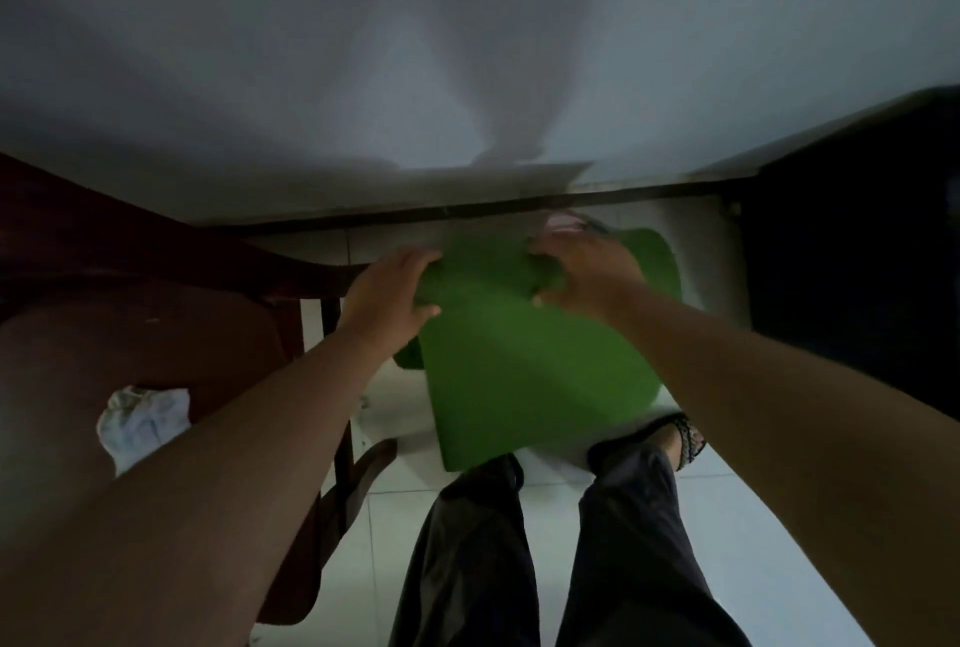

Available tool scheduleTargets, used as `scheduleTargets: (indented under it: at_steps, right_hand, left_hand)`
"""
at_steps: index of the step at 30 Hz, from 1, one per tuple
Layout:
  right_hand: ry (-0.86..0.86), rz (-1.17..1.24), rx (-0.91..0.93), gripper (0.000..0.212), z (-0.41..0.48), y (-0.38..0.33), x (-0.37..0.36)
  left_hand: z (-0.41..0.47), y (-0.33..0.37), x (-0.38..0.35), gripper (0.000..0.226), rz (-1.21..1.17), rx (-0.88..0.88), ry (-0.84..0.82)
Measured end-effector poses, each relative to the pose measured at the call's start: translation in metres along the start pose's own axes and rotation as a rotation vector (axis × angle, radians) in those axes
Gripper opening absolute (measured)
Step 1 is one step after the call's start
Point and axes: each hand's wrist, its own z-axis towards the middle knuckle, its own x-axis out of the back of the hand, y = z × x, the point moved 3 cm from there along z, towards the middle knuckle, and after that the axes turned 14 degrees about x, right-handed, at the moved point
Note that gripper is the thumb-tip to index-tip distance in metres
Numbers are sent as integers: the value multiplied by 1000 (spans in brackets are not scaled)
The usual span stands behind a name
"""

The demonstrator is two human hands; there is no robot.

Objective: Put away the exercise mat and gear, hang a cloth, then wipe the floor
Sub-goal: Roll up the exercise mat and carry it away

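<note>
Left hand and right hand are both clamped on the top of the green mat. The left curls over its upper left edge with the thumb in front, and the right bunches the material further along. The mat is held up off the floor, close to the wall, between the chair on the left and a dark cabinet on the right. Its sheet hangs down to just in front of the person's legs. A fold curls away behind the right hand, and a smaller green flap shows below the left wrist, so the mat looks only loosely gathered. That looseness is the likely trouble: a grip on the top edge alone could let the springy sheet unroll or slide out. The hanging lower edge could also snag on a knee or foot, or on the chair leg, as it is set down in this narrow gap. Something pinkish behind the right hand is too blurred to name, and it may get knocked. A white cloth lies on the chair seat, not yet hung.
</note>
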Motion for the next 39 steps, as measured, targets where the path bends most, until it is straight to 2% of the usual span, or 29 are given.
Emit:
scheduleTargets:
  at_steps: [3, 5, 10, 20, 28, 34, 37, 39]
  right_hand:
    - [86, 35, -25, 64, 15, -3, 5]
    - [152, 72, -21, 64, 12, -11, 11]
    - [168, 91, -54, 63, -19, -26, 28]
    - [323, 256, -154, 58, -105, -92, 107]
    - [364, 337, -214, 57, -202, -171, 174]
    - [428, 295, -193, 52, -295, -209, 224]
    - [411, 308, -223, 54, -338, -207, 231]
    - [465, 303, -271, 57, -372, -197, 234]
  left_hand:
    - [7, -2, -2, 76, 18, 44, 36]
    - [4, 2, 0, 77, 60, 10, 21]
    - [-14, 14, 21, 74, 48, -38, 6]
    - [-101, 46, 116, 60, -110, -136, 49]
    - [-199, 82, 200, 52, -194, -212, -10]
    - [-262, 140, 246, 50, -121, -397, 28]
    - [-288, 178, 256, 52, 3, -478, 86]
    - [-307, 211, 260, 54, 64, -529, 120]
